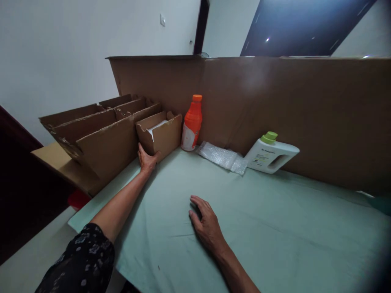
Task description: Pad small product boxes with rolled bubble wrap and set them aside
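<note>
My left hand (147,159) reaches far forward and grips the near lower corner of a small open cardboard box (161,136) with white paper inside. My right hand (206,224) lies flat, palm down, on the pale green cloth (275,228) that covers the table, holding nothing. An orange bottle (192,123) with an orange cap stands upright just right of the small box. A piece of bubble wrap (222,156) lies beside it. A white jug with a green cap (271,153) lies on its side further right.
A row of larger open cardboard boxes (94,136) sits at the left, overhanging the table edge. A tall cardboard sheet (305,110) stands along the back behind the bottles. A white wall and a dark doorway are beyond.
</note>
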Tool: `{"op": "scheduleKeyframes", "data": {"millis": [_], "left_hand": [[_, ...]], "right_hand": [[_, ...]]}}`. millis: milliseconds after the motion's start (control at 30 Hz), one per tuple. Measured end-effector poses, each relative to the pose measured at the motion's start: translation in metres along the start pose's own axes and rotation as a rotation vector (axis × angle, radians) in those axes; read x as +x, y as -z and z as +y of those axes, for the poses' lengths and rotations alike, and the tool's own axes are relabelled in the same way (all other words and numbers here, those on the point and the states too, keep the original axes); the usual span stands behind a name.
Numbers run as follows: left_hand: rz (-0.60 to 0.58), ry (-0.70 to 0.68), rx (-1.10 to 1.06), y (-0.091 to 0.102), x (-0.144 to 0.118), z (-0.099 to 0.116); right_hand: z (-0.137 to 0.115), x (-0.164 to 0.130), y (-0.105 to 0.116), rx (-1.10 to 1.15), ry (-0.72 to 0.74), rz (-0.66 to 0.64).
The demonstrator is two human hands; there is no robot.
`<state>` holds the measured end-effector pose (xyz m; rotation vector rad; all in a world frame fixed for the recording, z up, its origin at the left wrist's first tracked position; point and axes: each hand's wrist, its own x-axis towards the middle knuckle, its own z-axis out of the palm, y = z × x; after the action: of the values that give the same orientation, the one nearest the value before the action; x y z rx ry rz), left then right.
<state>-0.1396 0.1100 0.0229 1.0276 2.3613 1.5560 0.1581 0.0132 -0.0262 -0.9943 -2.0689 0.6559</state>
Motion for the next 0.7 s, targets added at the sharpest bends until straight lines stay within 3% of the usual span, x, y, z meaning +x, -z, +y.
{"op": "scheduleKeyframes", "data": {"millis": [333, 533, 700], "left_hand": [[0.114, 0.124, 0.026, -0.034, -0.002, -0.006], [0.108, 0.109, 0.031, -0.036, -0.003, -0.008], [0.067, 0.043, 0.04, -0.025, -0.027, -0.013]], "right_hand": [[0.005, 0.0, -0.001, 0.025, 0.046, 0.011], [0.001, 0.001, -0.002, 0.031, 0.038, 0.003], [-0.002, 0.0, -0.003, -0.016, 0.04, -0.036]]}}
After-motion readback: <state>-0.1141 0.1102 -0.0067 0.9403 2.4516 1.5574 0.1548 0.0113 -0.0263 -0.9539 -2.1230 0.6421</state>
